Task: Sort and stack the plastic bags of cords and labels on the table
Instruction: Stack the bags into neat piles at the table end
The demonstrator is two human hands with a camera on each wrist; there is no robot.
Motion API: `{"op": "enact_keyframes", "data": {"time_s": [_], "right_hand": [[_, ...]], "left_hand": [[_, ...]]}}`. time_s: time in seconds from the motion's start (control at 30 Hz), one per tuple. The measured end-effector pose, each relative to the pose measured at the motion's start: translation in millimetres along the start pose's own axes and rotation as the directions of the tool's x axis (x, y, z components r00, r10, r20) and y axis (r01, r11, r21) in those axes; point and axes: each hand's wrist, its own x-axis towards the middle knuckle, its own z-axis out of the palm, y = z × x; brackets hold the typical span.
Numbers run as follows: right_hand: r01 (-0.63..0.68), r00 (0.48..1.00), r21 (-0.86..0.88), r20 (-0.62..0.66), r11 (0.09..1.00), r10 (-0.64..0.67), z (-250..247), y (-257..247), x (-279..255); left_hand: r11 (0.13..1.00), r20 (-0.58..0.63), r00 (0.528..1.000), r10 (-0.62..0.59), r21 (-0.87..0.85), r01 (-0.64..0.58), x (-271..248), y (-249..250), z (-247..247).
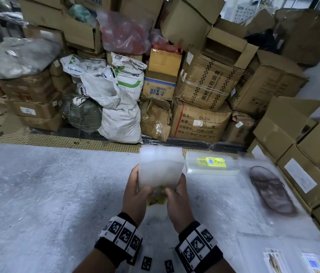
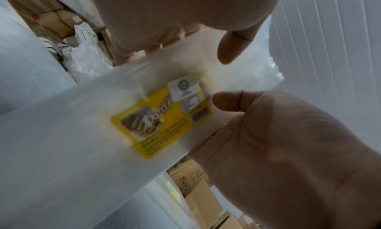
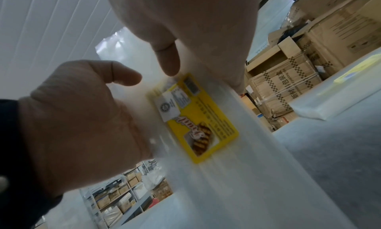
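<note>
Blk wristbands (image 1: 120,236) w/ b&w square marker tags on both wrists.

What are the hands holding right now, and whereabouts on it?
Both the left hand and right hand hold a stack of clear plastic bags by its lower end, near the yellow label.

Both forearms reach forward side by side, the left hand (image 1: 135,191) and right hand (image 1: 177,194) raised with fingers curled in a shared two-sided grip.

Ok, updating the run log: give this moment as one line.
left hand: grips bag | right hand: grips bag | bag: raised, yellow label | stack: on table
</note>
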Motion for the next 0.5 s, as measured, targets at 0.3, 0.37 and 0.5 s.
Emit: {"op": "enact_keyframes", "data": {"time_s": [0.3,0.37,0.5], "right_hand": [[-0.016,0.999,0.027,-0.043,1.0,0.017,2.3,10.7,3.5],[-0.02,0.999,0.017,-0.047,1.0,0.021,2.3,13.9,4.2],[-0.024,0.998,-0.01,-0.054,1.0,0.024,2.2,18.3,4.7]], "left_hand": [[0.996,-0.013,0.999,-0.04,-0.083,0.039,-5.5,-1.8,6.4],[0.997,-0.031,0.999,-0.037,-0.067,0.034,-6.1,-1.4,7.0],[0.997,-0.021,0.999,-0.039,-0.073,0.037,-5.8,0.1,8.7]]}}
